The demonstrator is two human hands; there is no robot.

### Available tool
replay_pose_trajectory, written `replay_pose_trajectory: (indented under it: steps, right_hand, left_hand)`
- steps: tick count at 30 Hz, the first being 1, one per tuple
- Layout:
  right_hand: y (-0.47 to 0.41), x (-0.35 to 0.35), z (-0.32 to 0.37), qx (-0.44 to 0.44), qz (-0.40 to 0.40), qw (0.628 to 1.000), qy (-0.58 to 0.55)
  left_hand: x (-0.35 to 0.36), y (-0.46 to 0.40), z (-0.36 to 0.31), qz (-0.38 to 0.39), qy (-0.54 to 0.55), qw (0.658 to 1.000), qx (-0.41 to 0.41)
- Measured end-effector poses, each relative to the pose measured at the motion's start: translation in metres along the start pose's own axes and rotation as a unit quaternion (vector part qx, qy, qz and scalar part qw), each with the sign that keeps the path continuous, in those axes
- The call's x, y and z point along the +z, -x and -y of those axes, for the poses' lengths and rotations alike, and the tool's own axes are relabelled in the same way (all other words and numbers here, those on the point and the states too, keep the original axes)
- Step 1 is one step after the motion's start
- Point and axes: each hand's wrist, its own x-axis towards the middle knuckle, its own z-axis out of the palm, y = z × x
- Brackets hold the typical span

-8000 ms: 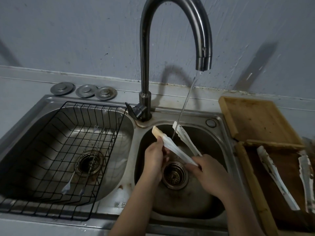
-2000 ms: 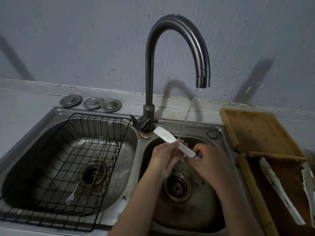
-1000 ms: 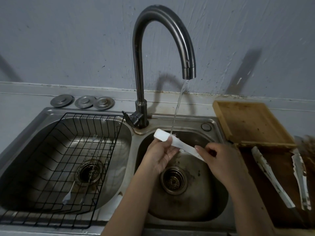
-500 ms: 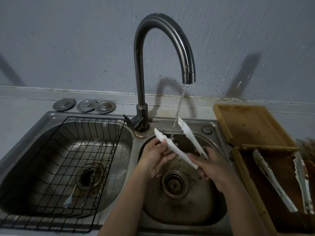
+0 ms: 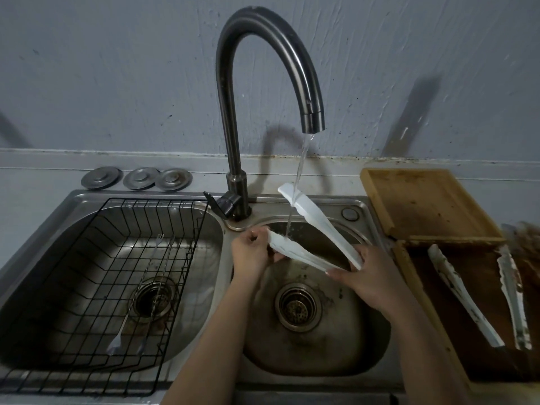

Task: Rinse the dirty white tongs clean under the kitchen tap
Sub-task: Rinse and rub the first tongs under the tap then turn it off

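White tongs (image 5: 317, 220) hang spread apart over the small right sink basin (image 5: 368, 337). My right hand (image 5: 369, 273) grips their hinged end. My left hand (image 5: 252, 252) pinches the tip of the lower arm. A thin stream of water from the curved dark tap (image 5: 312, 118) runs past the upper arm and lands on the lower arm near my left fingers.
A black wire rack (image 5: 96, 276) with thin metal forks fills the left basin. Three metal drain lids (image 5: 137, 178) lie behind it. At the right a wooden board (image 5: 423, 200) and a dark tray (image 5: 455, 331) hold two more soiled white tongs (image 5: 464, 296).
The tongs' arms have spread wider since half a second ago. The upper arm has risen toward the spout, and my left hand has slid to the lower arm's tip.
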Motion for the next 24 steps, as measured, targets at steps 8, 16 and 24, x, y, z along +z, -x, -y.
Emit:
replay_pose_trajectory:
  steps: [8,16,24]
  right_hand:
    - [-0.003,0.012,-0.004,0.0,-0.04,0.999,-0.002]
    - [-0.001,0.017,-0.007,-0.005,-0.036,0.998,-0.056]
    - [-0.013,0.038,0.003,-0.066,-0.095,0.989,-0.091]
  left_hand:
    - [0.034,0.012,-0.008,-0.015,0.038,0.996,-0.084]
    - [0.03,0.005,-0.023,0.024,-0.159,0.987,0.015]
    - [0.047,0.022,-0.026,-0.012,-0.041,0.999,0.014]
